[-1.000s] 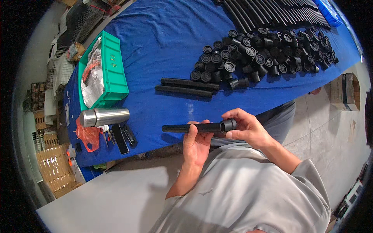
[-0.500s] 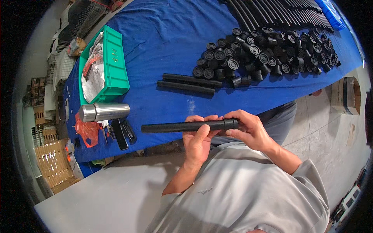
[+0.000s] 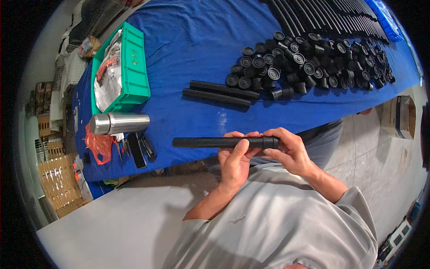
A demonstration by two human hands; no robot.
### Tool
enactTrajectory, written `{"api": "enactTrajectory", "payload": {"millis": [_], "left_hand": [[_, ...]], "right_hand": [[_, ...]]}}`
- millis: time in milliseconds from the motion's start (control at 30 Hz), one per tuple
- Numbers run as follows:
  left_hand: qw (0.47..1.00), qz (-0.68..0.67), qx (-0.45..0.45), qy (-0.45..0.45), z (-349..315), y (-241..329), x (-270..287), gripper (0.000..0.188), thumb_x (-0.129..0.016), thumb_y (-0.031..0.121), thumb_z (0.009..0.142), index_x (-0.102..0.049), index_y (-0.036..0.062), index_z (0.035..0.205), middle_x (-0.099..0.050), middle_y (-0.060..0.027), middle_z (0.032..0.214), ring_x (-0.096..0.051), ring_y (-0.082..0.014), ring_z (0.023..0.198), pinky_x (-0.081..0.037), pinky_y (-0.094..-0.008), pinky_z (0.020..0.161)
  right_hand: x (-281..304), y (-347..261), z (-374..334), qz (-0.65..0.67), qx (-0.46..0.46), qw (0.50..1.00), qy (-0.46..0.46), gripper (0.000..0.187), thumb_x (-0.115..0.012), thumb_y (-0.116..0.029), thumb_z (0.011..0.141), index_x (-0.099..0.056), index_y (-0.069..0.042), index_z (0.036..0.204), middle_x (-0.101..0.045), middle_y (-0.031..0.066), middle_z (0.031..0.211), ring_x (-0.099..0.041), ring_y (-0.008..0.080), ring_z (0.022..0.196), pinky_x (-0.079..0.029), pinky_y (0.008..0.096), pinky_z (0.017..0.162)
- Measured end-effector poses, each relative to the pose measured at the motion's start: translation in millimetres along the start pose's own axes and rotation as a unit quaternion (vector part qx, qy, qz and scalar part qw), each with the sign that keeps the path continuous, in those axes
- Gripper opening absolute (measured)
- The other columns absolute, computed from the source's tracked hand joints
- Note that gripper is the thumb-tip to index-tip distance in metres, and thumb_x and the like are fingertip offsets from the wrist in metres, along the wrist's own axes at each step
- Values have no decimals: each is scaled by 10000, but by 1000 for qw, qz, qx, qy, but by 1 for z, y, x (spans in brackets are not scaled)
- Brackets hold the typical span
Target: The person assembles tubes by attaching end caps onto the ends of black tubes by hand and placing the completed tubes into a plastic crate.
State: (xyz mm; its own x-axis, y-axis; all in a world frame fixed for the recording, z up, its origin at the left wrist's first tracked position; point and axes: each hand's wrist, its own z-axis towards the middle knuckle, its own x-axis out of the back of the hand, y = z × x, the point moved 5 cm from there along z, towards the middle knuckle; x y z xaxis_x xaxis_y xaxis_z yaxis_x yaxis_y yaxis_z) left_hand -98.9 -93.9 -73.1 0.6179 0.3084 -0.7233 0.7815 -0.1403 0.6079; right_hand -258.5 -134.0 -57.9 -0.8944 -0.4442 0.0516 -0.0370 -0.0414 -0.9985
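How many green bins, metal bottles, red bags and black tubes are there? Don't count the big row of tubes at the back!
Green rectangular plastic bin: 1
Silver cylindrical metal bottle: 1
Thin red plastic bag: 1
Long round black tubes: 3 (2 lying on the blue cloth, 1 held in the left hand and right hand)
Total: 6

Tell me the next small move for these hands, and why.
Probably press the black cap firmly onto the black tube with the right hand: its fingers are already on the cap at the tube's right end, and the left hand grips the tube and could brace it. Whether the cap is fully seated, I cannot tell.
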Motion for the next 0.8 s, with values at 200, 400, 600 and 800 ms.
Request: {"api": "enactTrajectory", "payload": {"millis": [200, 400, 600, 800], "left_hand": [[1000, -3, 15, -4, 7, -2, 6, 250, -650, 123, 926, -545, 81, 1149, -646, -214, 1159, -646, -320, 1078, -572, -429, 904], [998, -23, 50, -38, 10, -7, 4, 344, -718, 102, 871, -557, 87, 1175, -617, -183, 1215, -582, -335, 1175, -511, -485, 995], [994, -98, 37, -26, 13, 1, 12, 317, -696, 61, 876, -563, 99, 1161, -634, -184, 1206, -581, -371, 1191, -504, -511, 1016], [995, -100, 15, -14, 14, -5, 11, 253, -648, 36, 913, -560, 105, 1140, -644, -171, 1180, -601, -344, 1165, -527, -478, 995]], "right_hand": [[3, -15, 11, -8, -35, 999, -20, 397, -739, -114, 832, -597, 9, 1182, -619, 112, 929, -618, 171, 762, -491, 285, 657], [9, -27, 19, -140, 63, 987, -46, 336, -752, -142, 811, -627, 14, 1081, -646, 145, 973, -652, 282, 846, -513, 352, 729], [11, -27, 21, -170, 44, 984, -26, 301, -740, -111, 798, -619, 11, 1045, -635, 151, 909, -640, 285, 799, -500, 348, 709], [8, -29, 23, -212, 63, 975, -8, 292, -712, -82, 805, -592, 28, 1048, -620, 175, 922, -622, 323, 800, -493, 363, 722]]}}
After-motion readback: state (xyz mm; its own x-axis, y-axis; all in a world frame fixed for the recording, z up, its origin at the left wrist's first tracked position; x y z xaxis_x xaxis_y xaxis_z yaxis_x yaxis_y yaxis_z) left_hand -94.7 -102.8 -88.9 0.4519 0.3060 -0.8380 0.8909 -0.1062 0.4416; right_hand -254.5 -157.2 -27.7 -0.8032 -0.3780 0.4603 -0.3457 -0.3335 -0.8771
